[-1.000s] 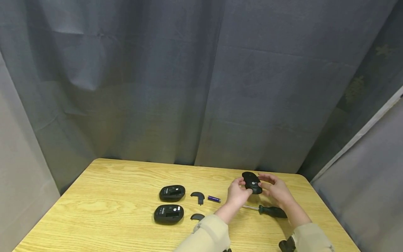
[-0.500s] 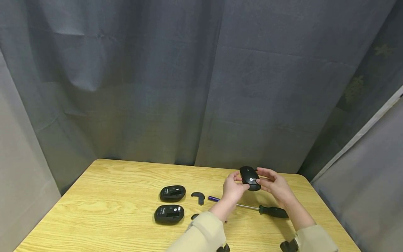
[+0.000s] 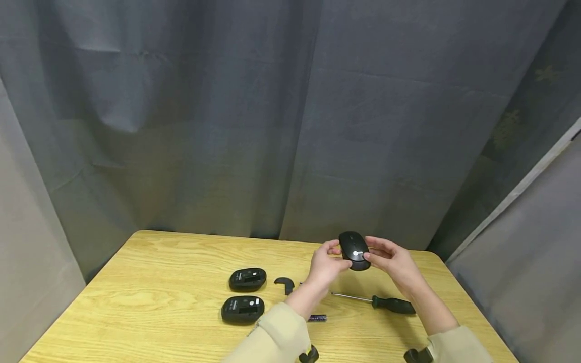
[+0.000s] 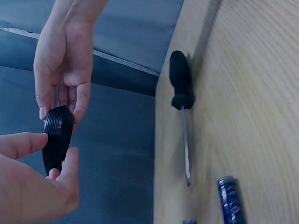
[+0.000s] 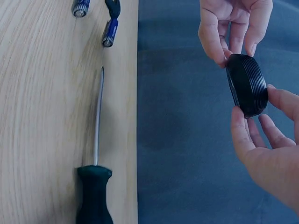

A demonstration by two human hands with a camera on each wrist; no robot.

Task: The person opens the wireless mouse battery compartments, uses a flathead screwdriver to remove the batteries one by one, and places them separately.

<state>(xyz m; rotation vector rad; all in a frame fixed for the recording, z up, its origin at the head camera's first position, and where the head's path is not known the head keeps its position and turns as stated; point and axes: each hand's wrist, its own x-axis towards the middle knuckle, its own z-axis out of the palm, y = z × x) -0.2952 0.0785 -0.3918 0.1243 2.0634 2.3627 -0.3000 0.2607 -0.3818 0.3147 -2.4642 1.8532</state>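
Note:
Both hands hold a black computer mouse (image 3: 354, 250) raised over the back right of the table, its rounded top with a small white logo facing the head camera. My left hand (image 3: 323, 267) pinches its left side, thumb near the lower end. On the other side my right hand (image 3: 394, 263) grips the edge between thumb and fingers. From the left wrist, the ribbed side of the mouse (image 4: 57, 135) shows between the two hands. In the right wrist view, fingertips of the left hand (image 5: 233, 23) and right hand (image 5: 275, 144) meet its edges.
A screwdriver (image 3: 392, 305) with a dark green handle lies below the hands. Two more mice, (image 3: 247, 279) upside down with bare battery slots, sit to the left. Beside them is a battery cover (image 3: 285, 285). Blue batteries (image 5: 110, 32) lie past the screwdriver tip, one partly behind my left forearm.
Both hands have lifted the mouse and moved it a little left, turning its top more towards the head camera. My left forearm now hides the nearer battery cover and uncovers a battery.

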